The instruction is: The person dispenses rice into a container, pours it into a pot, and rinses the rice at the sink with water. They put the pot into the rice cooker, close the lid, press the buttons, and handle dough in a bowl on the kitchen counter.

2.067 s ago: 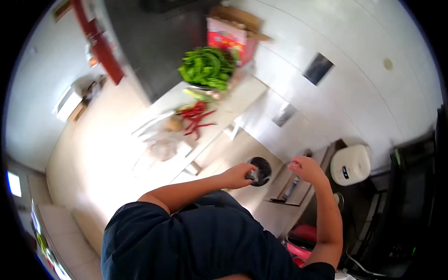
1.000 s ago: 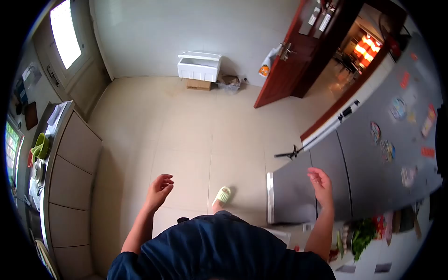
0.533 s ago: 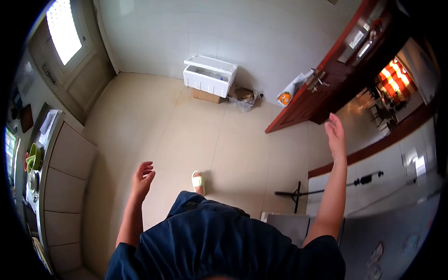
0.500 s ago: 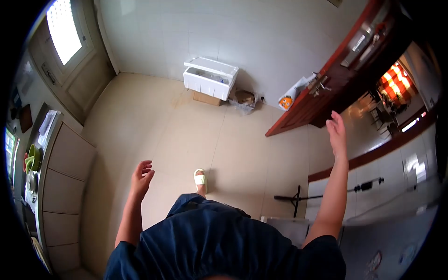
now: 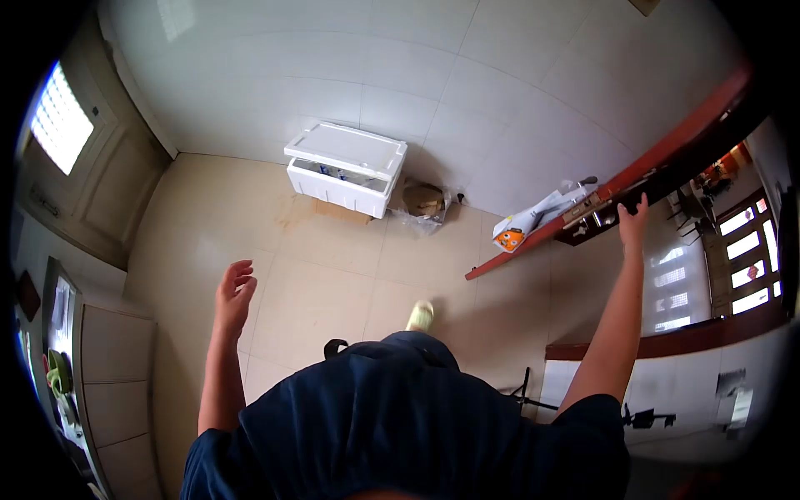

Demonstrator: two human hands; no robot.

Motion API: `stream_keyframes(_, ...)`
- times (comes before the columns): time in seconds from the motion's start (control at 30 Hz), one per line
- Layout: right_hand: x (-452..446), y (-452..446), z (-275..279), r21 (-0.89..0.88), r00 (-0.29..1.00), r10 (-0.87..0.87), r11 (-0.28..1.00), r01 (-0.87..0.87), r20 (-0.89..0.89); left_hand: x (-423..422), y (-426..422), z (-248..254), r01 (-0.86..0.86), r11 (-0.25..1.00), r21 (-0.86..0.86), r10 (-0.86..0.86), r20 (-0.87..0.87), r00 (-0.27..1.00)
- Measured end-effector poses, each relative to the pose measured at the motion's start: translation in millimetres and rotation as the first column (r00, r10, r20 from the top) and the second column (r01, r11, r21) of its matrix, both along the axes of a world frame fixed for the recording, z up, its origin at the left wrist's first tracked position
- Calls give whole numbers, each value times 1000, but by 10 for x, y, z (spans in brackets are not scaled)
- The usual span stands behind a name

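Note:
My left hand [image 5: 234,298] hangs over the floor at the left, fingers loosely curled but apart, with nothing in it. At the right, my right hand [image 5: 632,222] is raised beside the edge of the red door [image 5: 546,232], close to its handle and lock. Its fingers are spread and hold nothing; whether they touch the door I cannot tell. A bag with an orange print [image 5: 509,239] hangs on the door's other side.
A white foam box [image 5: 340,183] with its lid askew stands by the back wall, a clear plastic bag [image 5: 425,203] beside it. Cabinets [image 5: 117,358] line the left. A black stand [image 5: 523,395] lies low at right. A doorway shows another room.
The view has turned from the vegetable table to the door. My hands have parted, and the dark round thing at my left hand is gone from view. My right hand has come nearer the door.

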State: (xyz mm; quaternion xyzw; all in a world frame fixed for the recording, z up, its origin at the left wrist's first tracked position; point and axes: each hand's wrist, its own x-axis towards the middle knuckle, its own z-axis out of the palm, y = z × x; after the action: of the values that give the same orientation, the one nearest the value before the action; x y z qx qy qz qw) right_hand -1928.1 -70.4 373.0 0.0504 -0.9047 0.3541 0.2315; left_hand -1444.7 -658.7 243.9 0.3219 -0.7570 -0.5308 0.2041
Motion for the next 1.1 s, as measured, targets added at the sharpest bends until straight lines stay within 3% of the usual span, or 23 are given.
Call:
stream_keyframes(0.03,-334,114,-125,121,993,-74,989,85,-92,-183,-32,-71,-21,1000,21,21,-1,1000)
stream_keyframes(0.1,-848,160,-267,152,988,-105,981,122,-117,-538,-75,-203,-84,993,87,85,-2,996)
stream_keyframes(0.17,-1061,18,-303,-220,994,17,975,-39,-105,-905,-64,-342,-134,983,125,135,-1,991)
stream_keyframes(0.23,-1219,103,-461,-296,991,19,954,-57,-131,-1288,30,-354,-181,971,155,182,8,983)
stream_keyframes(0.3,-1026,-158,-238,-252,991,-17,968,-16,-132,-1741,227,-245,-122,966,227,121,17,993)
stream_keyframes(0.33,-1024,-304,-169,-258,992,-15,966,-17,-123,-2011,308,-148,-66,983,171,58,50,997)
stream_keyframes(0.4,-1068,-456,-147,-440,992,86,890,-118,-92,-2476,341,-85,-50,995,83,44,72,996)
stream_keyframes(0.43,-1214,-442,-245,-440,994,81,891,-107,-77,-2727,345,-41,-54,998,44,50,84,995)
stream_keyframes(0.5,-1399,-341,-419,-449,951,224,842,-299,-213,-2961,418,81,-37,998,45,34,58,998)
stream_keyframes(0.53,-1590,-271,-718,-446,953,230,844,-297,-199,-3075,410,90,-24,998,50,22,37,999)
stream_keyframes(0.6,-1926,-58,-1320,-30,952,232,970,-243,-201,-3151,429,125,-42,998,46,39,73,997)
stream_keyframes(0.63,-2049,-141,-1391,-26,951,245,967,-254,-189,-3206,396,99,-58,998,37,54,96,994)
stream_keyframes(0.7,-2188,-448,-1452,471,990,142,874,-117,-18,-3139,339,23,-118,991,64,109,120,987)
stream_keyframes(0.8,-2506,-819,-1454,531,984,132,846,-48,-122,-2992,348,39,-238,967,88,222,158,962)
stream_keyframes(0.93,-2997,-1139,-1398,573,994,107,813,-108,35,-2873,390,-4,-327,937,122,299,198,933)
stream_keyframes(1.1,-3549,-1526,-1468,611,994,100,785,-103,40,-2792,477,11,-396,907,146,363,208,908)
